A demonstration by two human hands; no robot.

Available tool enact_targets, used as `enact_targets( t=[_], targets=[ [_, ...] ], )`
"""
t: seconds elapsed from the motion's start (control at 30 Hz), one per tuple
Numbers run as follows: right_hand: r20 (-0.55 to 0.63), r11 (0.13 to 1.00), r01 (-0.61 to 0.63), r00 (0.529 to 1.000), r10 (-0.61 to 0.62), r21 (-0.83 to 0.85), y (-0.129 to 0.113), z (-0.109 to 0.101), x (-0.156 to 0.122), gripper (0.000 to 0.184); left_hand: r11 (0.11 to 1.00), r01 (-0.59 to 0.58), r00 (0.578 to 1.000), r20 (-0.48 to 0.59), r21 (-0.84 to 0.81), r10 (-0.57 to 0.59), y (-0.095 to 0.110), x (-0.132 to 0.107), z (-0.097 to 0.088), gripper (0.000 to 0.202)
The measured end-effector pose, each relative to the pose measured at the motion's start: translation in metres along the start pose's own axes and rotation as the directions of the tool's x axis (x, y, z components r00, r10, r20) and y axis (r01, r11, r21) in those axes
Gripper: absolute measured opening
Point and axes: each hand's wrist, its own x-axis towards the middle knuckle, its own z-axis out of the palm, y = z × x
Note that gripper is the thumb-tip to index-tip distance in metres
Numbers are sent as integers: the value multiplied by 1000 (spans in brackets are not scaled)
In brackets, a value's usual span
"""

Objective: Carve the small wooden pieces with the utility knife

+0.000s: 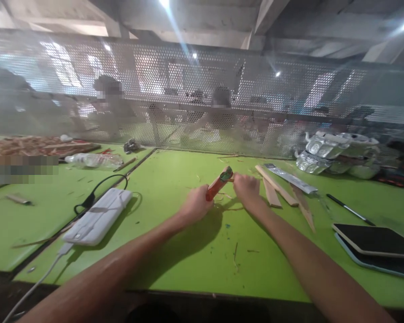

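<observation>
- Bare forearms lie nearest the camera: the left forearm enters from the lower left, the right forearm from the lower right, both slanting in over the green table.
- Left hand is clamped on the red piece, fingers wrapped round its near end.
- Right hand is curled just beside the far end. A thin tip shows between the two; I cannot tell whether the fingers are closed on it.
- Red piece sits between the hands, seemingly lifted off the middle of the table.
- Its long axis runs aslant, from the left hand up and to the right; the green end points away from the person and toward the right hand. How steeply it tilts is hard to judge.
- It looks slim and straight, so probably light and stiff. The red side could be smooth and a bit slippery; the patchy green end may be the weaker part. The material is unclear.
- The near red end seems the surest hold, leaving the green end free.
- Right of the hands lie wood strips and a silver packet, then a pen.
- On the left, well apart, lies a power bank; beyond it, a bottle.
- Mesh stands behind the table.
</observation>
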Motion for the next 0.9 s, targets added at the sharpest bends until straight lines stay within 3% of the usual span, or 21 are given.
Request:
enact_targets(
  t=[0.47, 0.73, 0.9],
  targets=[
    [15, 1000, 25, 1000, -26, 18, 10, 13, 9, 39, 991, -16, 1000, 3, -135, 17, -5, 9, 6, 30],
    [13, 999, 26, 1000, -26, 41, 16, 20, 7, 42, 982, 57, 988, 151, -182, -30, -7, 10, 4, 25],
    [-1, 998, -7, 1000, 7, 65, 23, 23, 11, 38, 987, 79, 978, 202, -137, -51, -1, 9, -9, 21]
  ],
)
